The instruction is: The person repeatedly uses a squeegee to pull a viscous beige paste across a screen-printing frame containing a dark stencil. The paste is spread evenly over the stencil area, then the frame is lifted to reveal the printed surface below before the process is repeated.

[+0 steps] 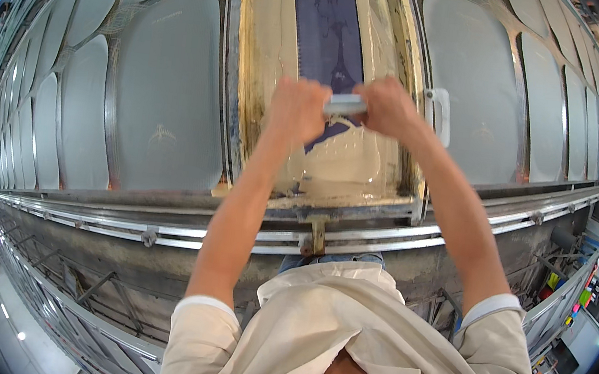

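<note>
Both my hands are closed round the pale bar of a squeegee (346,104), my left hand (299,109) on one end and my right hand (390,107) on the other. The bar lies crosswise over a printing screen (268,58); its lower edge is blurred and mostly hidden. Wet-looking beige ink covers much of the screen, with a dark blue-purple strip (331,35) showing down the middle. A ragged bit of that blue shows just nearer than the bar. Yellowish stained edging runs round the screen's frame (414,34).
Grey flat panels (167,83) lie in rows left of the screen, and more panels (469,88) to the right. A white handle (440,117) stands at the frame's right side. Metal rails (176,236) run along the table's near edge, just before my body.
</note>
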Available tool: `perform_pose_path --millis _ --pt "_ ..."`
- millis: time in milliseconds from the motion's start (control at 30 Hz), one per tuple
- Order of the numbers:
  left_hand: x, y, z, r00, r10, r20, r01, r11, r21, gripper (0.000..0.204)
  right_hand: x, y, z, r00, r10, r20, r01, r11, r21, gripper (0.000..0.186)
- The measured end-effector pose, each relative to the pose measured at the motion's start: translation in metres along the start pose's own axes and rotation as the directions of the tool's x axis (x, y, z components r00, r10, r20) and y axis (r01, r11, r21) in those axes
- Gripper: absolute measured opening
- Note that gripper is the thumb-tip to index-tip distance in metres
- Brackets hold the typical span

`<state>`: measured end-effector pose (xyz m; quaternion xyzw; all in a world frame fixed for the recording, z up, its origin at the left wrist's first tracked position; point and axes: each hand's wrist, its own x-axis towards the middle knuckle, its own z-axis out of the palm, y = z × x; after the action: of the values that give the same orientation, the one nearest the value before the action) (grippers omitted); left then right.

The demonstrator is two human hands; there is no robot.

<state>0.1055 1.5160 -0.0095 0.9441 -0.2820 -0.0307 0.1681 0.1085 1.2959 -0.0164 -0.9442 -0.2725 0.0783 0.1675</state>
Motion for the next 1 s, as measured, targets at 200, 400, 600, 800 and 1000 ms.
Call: perform_pose_path --millis 200,400,600,800,1000 --pt "-0.117 0.078 0.016 0.987 -0.077 -0.142 0.069 0.996 -0.062 0.025 -0.110 -0.075 -0.002 0.998 0.058 -0.012 -0.053 0.968 0.245 0.032" --pt "-0.115 0.088 -0.005 0.994 -0.063 -0.084 0.064 0.998 0.011 0.031 -0.084 0.050 -0.013 0.553 0.558 -0.619 -0.554 0.801 0.227 0.051" --pt "-0.128 0.078 0.012 0.994 -0.094 -0.050 0.091 0.995 -0.046 0.034 -0.078 0.093 0.011 0.491 0.842 -0.223 -0.622 0.518 0.587 0.047" --pt "-0.141 0.072 -0.018 0.986 -0.120 -0.116 0.104 0.986 -0.133 0.034 -0.068 0.052 -0.044 0.466 0.847 -0.256 -0.575 0.510 0.640 0.041" --pt "-0.217 -0.046 -0.064 0.970 -0.170 -0.173 0.160 0.985 -0.069 0.027 0.019 -0.066 0.030 0.515 0.829 -0.217 -0.464 0.482 0.743 0.038"
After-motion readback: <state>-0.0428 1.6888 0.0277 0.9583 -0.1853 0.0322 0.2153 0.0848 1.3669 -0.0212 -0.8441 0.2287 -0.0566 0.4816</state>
